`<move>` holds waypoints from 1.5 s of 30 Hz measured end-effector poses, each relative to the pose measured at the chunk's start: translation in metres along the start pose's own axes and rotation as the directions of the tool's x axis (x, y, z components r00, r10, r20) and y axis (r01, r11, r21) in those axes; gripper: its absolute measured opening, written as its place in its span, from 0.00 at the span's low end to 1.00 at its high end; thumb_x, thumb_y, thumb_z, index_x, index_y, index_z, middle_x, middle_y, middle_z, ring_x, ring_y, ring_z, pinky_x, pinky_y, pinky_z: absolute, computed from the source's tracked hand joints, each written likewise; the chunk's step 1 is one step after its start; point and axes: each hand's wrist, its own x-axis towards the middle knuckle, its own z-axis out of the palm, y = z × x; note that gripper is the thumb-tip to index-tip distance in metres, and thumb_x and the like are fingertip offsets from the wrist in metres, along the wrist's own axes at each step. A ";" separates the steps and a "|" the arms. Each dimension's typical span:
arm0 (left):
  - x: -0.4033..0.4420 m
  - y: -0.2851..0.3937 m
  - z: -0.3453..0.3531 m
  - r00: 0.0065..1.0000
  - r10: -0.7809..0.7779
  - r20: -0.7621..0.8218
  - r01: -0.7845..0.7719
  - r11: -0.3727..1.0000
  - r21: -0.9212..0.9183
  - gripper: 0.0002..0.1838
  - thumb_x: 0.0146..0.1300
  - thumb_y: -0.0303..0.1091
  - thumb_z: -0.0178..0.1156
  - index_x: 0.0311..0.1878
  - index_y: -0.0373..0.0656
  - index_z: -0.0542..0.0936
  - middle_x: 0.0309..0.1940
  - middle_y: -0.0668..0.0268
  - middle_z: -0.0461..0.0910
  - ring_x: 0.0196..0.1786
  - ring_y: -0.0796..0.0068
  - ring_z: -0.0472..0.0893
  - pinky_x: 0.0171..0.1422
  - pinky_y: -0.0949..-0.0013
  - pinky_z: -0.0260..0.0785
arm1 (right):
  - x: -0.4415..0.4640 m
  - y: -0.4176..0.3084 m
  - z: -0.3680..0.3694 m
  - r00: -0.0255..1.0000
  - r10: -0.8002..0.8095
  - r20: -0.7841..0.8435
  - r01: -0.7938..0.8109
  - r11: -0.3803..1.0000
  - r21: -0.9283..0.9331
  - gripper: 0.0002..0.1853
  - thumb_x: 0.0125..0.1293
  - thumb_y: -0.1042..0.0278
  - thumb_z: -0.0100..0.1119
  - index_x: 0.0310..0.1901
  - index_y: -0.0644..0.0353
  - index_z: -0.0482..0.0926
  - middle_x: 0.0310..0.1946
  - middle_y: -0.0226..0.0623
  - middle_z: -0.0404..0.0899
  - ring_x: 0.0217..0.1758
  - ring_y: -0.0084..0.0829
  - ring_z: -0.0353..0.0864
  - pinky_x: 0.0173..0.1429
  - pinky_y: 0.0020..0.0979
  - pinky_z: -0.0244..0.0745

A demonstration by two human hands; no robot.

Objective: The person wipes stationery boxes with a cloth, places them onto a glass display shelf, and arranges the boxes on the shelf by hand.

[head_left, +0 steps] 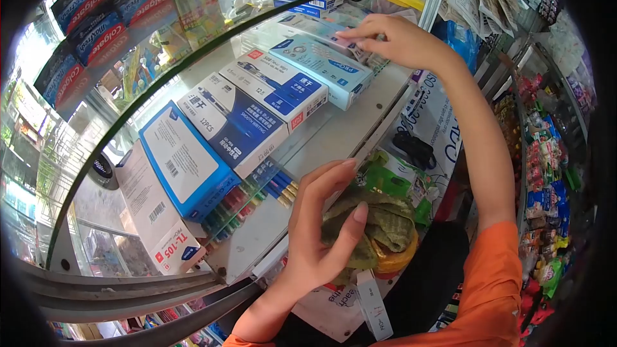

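My left hand (318, 231) is held above the front edge of the glass case, thumb apart from the curved fingers, with nothing in it. Just behind it, partly hidden, lies a crumpled green cloth (392, 225). My right hand (395, 40) reaches to the far end of the row of boxes, fingers stretched over a pale box (308, 26); whether they touch it I cannot tell. Nearer lie a light blue box (318, 64), a white and blue pen box (276, 83), another pen box (231, 119), a blue box (186, 157) and a white TL-105 box (151, 199).
A curved glass pane (122, 115) edges the case on the left, with toothpaste boxes (96, 32) beyond. Several pens (273, 183) lie under the glass shelf. A small white box (374, 305) is below my left hand. Bagged snacks (543, 173) hang on the right.
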 end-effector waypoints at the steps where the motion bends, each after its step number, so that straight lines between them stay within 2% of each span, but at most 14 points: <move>1: 0.000 0.000 0.000 1.000 -0.001 -0.002 0.001 1.000 0.001 0.25 0.67 0.27 0.61 0.66 0.32 0.71 0.62 0.49 0.72 0.61 0.58 0.77 0.66 0.62 0.70 | 0.010 0.003 0.002 1.000 -0.005 0.002 0.005 1.000 0.000 0.23 0.72 0.63 0.57 0.68 0.36 0.78 0.41 0.38 0.75 0.47 0.33 0.77 0.54 0.31 0.72; 3: 0.000 0.001 0.000 1.000 -0.003 -0.007 0.003 1.000 0.006 0.25 0.67 0.26 0.61 0.66 0.32 0.71 0.62 0.49 0.72 0.61 0.58 0.77 0.66 0.62 0.70 | 0.033 0.001 0.008 0.998 0.065 0.011 -0.063 0.993 -0.101 0.21 0.71 0.63 0.53 0.64 0.38 0.81 0.52 0.46 0.80 0.56 0.44 0.81 0.62 0.37 0.73; 7: 0.000 0.000 0.000 1.000 -0.004 -0.004 0.004 1.000 -0.001 0.25 0.66 0.26 0.62 0.66 0.32 0.71 0.62 0.49 0.73 0.61 0.58 0.77 0.66 0.62 0.70 | 0.081 0.013 0.029 0.997 0.062 -0.050 -0.071 0.974 -0.215 0.23 0.73 0.59 0.47 0.67 0.32 0.78 0.60 0.50 0.77 0.65 0.46 0.76 0.70 0.44 0.68; 12: 0.001 0.005 -0.001 1.000 -0.016 0.009 0.015 1.000 0.008 0.25 0.66 0.26 0.62 0.66 0.32 0.71 0.61 0.49 0.73 0.61 0.58 0.77 0.65 0.62 0.70 | 0.124 0.025 0.052 0.976 0.205 -0.077 -0.218 0.866 -0.450 0.26 0.76 0.54 0.39 0.73 0.22 0.67 0.77 0.54 0.56 0.80 0.53 0.58 0.80 0.57 0.52; 16: 0.001 0.010 -0.001 0.999 -0.031 0.036 0.031 1.000 -0.002 0.26 0.66 0.26 0.62 0.66 0.33 0.71 0.61 0.49 0.73 0.61 0.57 0.77 0.65 0.62 0.70 | 0.131 0.027 0.056 0.965 0.248 -0.091 -0.262 0.857 -0.443 0.26 0.77 0.53 0.39 0.74 0.23 0.66 0.81 0.53 0.47 0.81 0.55 0.54 0.82 0.54 0.50; 18: 0.002 0.014 -0.004 0.998 -0.035 0.043 0.035 0.999 -0.003 0.26 0.66 0.27 0.63 0.66 0.33 0.71 0.62 0.49 0.73 0.61 0.57 0.76 0.65 0.62 0.69 | 0.111 0.013 0.046 0.969 0.179 -0.169 -0.217 0.947 -0.237 0.26 0.77 0.49 0.41 0.74 0.33 0.68 0.78 0.56 0.55 0.80 0.52 0.58 0.81 0.48 0.53; 20: 0.002 0.020 -0.008 1.000 0.023 0.015 -0.024 0.999 0.032 0.27 0.64 0.26 0.64 0.66 0.33 0.71 0.62 0.48 0.73 0.62 0.54 0.76 0.66 0.61 0.68 | 0.064 -0.020 0.029 0.956 0.071 -0.285 -0.057 0.997 0.056 0.29 0.75 0.46 0.51 0.72 0.46 0.71 0.67 0.49 0.72 0.72 0.44 0.71 0.74 0.38 0.65; 22: 0.005 0.027 -0.014 0.996 0.090 0.003 -0.088 0.978 0.191 0.28 0.64 0.27 0.64 0.66 0.33 0.71 0.63 0.47 0.73 0.63 0.52 0.76 0.67 0.60 0.68 | 0.009 -0.064 0.005 0.981 0.088 -0.176 -0.050 0.977 0.208 0.31 0.73 0.42 0.55 0.72 0.46 0.72 0.60 0.47 0.78 0.62 0.42 0.79 0.65 0.36 0.72; 24: 0.006 0.030 -0.017 0.988 0.155 0.009 -0.149 0.925 0.349 0.28 0.63 0.27 0.64 0.66 0.33 0.71 0.63 0.46 0.73 0.63 0.50 0.75 0.68 0.58 0.67 | -0.035 -0.105 -0.018 0.981 0.192 -0.004 -0.191 0.978 0.080 0.30 0.70 0.46 0.61 0.71 0.47 0.73 0.55 0.45 0.81 0.50 0.38 0.81 0.56 0.36 0.76; 28: 0.005 0.031 -0.014 0.991 0.134 -0.002 -0.125 0.924 0.361 0.29 0.62 0.27 0.64 0.67 0.33 0.71 0.64 0.46 0.72 0.64 0.48 0.74 0.69 0.57 0.66 | -0.064 -0.094 0.004 0.987 0.069 -0.146 -0.075 0.997 -0.032 0.30 0.68 0.44 0.62 0.65 0.52 0.79 0.44 0.48 0.83 0.46 0.42 0.83 0.54 0.39 0.76; 30: 0.003 0.033 -0.014 0.992 0.130 0.000 -0.121 0.922 0.367 0.29 0.63 0.28 0.64 0.67 0.33 0.71 0.64 0.46 0.72 0.65 0.48 0.74 0.69 0.56 0.66 | -0.055 -0.087 0.007 0.985 0.059 -0.165 -0.049 0.997 0.068 0.28 0.64 0.55 0.69 0.65 0.50 0.80 0.42 0.43 0.83 0.38 0.32 0.79 0.43 0.32 0.76; 37: 0.002 0.039 -0.019 0.992 0.124 -0.029 -0.108 0.938 0.329 0.29 0.63 0.27 0.64 0.67 0.32 0.70 0.64 0.45 0.71 0.65 0.47 0.74 0.70 0.56 0.65 | -0.027 -0.101 0.014 0.975 0.185 -0.120 -0.160 0.968 0.196 0.30 0.59 0.50 0.69 0.61 0.57 0.82 0.42 0.50 0.83 0.40 0.41 0.83 0.47 0.39 0.77; 39: 0.002 0.039 -0.020 0.991 0.134 -0.022 -0.119 0.937 0.328 0.28 0.64 0.27 0.64 0.67 0.32 0.70 0.64 0.45 0.71 0.65 0.47 0.74 0.69 0.56 0.66 | -0.014 -0.087 0.025 0.934 0.078 -0.350 -0.015 0.984 0.179 0.29 0.58 0.51 0.67 0.59 0.60 0.83 0.39 0.51 0.85 0.38 0.42 0.84 0.47 0.38 0.77; 45: 0.003 0.036 -0.019 0.992 0.128 -0.003 -0.120 0.943 0.312 0.29 0.63 0.26 0.64 0.67 0.32 0.70 0.64 0.45 0.71 0.65 0.49 0.74 0.69 0.57 0.66 | 0.064 -0.052 0.050 0.908 0.112 -0.403 -0.067 0.990 0.125 0.29 0.56 0.49 0.68 0.56 0.58 0.86 0.39 0.51 0.88 0.43 0.43 0.88 0.55 0.38 0.78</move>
